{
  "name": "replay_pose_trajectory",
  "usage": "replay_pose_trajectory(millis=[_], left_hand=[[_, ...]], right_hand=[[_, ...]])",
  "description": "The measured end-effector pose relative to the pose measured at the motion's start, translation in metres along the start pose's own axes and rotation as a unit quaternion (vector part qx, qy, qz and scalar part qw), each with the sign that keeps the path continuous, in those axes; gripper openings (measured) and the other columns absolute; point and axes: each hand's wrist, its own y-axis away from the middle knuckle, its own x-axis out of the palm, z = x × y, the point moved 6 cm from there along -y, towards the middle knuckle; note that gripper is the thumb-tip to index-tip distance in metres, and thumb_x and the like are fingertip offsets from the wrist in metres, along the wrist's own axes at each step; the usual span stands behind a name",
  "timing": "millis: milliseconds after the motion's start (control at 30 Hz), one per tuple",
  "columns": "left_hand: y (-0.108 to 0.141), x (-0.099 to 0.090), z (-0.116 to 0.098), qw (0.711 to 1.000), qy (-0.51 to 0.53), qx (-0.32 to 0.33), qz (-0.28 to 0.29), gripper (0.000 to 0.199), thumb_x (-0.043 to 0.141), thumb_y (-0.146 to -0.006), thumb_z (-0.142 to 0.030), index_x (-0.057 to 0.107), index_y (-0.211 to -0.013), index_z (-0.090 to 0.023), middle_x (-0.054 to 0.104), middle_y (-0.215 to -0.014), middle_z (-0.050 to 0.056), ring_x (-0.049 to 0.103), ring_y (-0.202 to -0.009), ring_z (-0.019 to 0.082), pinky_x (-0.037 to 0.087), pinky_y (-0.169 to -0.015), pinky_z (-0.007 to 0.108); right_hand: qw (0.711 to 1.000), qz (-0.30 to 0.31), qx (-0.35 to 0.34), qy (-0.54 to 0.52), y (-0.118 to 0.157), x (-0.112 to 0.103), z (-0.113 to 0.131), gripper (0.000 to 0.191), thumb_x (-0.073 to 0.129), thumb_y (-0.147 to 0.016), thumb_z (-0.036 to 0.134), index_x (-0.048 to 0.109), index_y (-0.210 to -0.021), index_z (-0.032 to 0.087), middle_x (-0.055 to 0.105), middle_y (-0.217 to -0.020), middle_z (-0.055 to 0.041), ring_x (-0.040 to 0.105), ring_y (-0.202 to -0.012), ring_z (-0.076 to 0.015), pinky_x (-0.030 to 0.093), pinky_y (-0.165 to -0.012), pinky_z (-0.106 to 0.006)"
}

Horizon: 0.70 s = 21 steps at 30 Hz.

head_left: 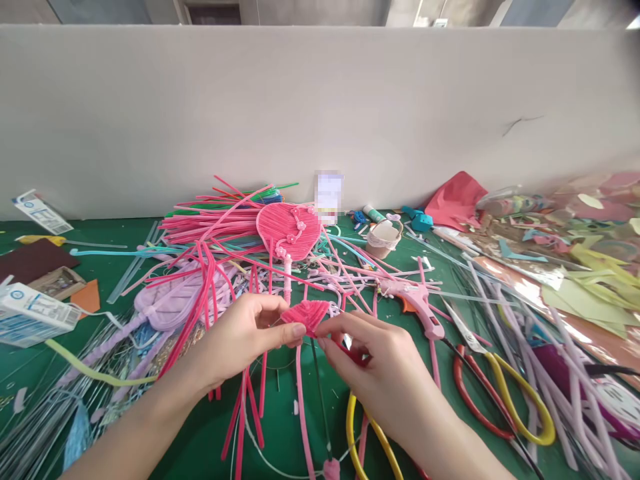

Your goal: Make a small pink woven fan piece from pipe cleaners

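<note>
Pinching the pink fuzzy piece (pixel 311 315) by its left side, the left hand (pixel 260 328) has thumb and fingers nearly closed. The right hand (pixel 367 343), its fingers curled, grips the piece's lower right corner between thumb and forefinger. Both forearms reach in from the lower corners, angled inward, so the hands almost meet with the piece between them. Just beyond the hands lies the round pink fan (pixel 290 231); to their right are the pink glue gun (pixel 413 303) and the red-and-yellow scissors (pixel 493 363). Pink stems (pixel 239 427) crowd the left hand, while some bare green tabletop (pixel 293 433) shows below and between the hands.
</note>
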Motion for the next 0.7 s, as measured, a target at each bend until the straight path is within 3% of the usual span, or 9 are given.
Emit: replay_pose_trajectory(millis=[167, 300, 467, 700], left_hand=[[0.001, -0.004, -0.003, 1.000, 0.010, -0.006, -0.006, 0.015, 0.081, -0.073, -0.029, 0.070, -0.070, -0.020, 0.072, -0.071, -0.001, 0.069, -0.079, 0.022, 0.050, -0.076, 0.030], [0.000, -0.006, -0.004, 1.000, 0.022, -0.007, 0.007, 0.015, 0.080, -0.074, -0.030, 0.069, -0.070, -0.021, 0.075, -0.074, 0.000, 0.070, -0.081, 0.022, 0.051, -0.078, 0.031], [0.000, -0.002, -0.008, 1.000, 0.008, 0.014, 0.007, 0.021, 0.080, -0.075, -0.037, 0.068, -0.072, -0.021, 0.075, -0.077, 0.001, 0.072, -0.086, 0.026, 0.053, -0.082, 0.035], [0.001, 0.004, -0.007, 1.000, 0.005, 0.014, 0.015, 0.021, 0.080, -0.077, -0.040, 0.072, -0.079, -0.021, 0.073, -0.080, 0.001, 0.072, -0.088, 0.026, 0.053, -0.084, 0.036]], right_hand=[[0.998, 0.050, 0.028, 0.006, 0.003, -0.012, -0.001, 0.013, 0.059, -0.089, 0.024, 0.072, -0.091, 0.026, 0.071, -0.077, 0.0015, 0.049, -0.045, -0.0088, 0.041, -0.046, -0.023], [0.995, 0.079, 0.008, 0.052, 0.007, -0.028, 0.000, 0.015, 0.060, -0.091, 0.027, 0.074, -0.089, 0.027, 0.072, -0.076, 0.0005, 0.051, -0.043, -0.0096, 0.038, -0.040, -0.023], [0.986, 0.052, -0.053, 0.150, 0.012, -0.038, 0.000, 0.024, 0.051, -0.095, 0.020, 0.073, -0.098, 0.029, 0.073, -0.089, -0.0014, 0.065, -0.059, -0.0131, 0.049, -0.052, -0.025], [0.979, -0.005, -0.125, 0.159, 0.019, -0.024, 0.011, 0.024, 0.049, -0.097, 0.015, 0.067, -0.109, 0.024, 0.073, -0.096, -0.0048, 0.071, -0.071, -0.0153, 0.052, -0.059, -0.025]])
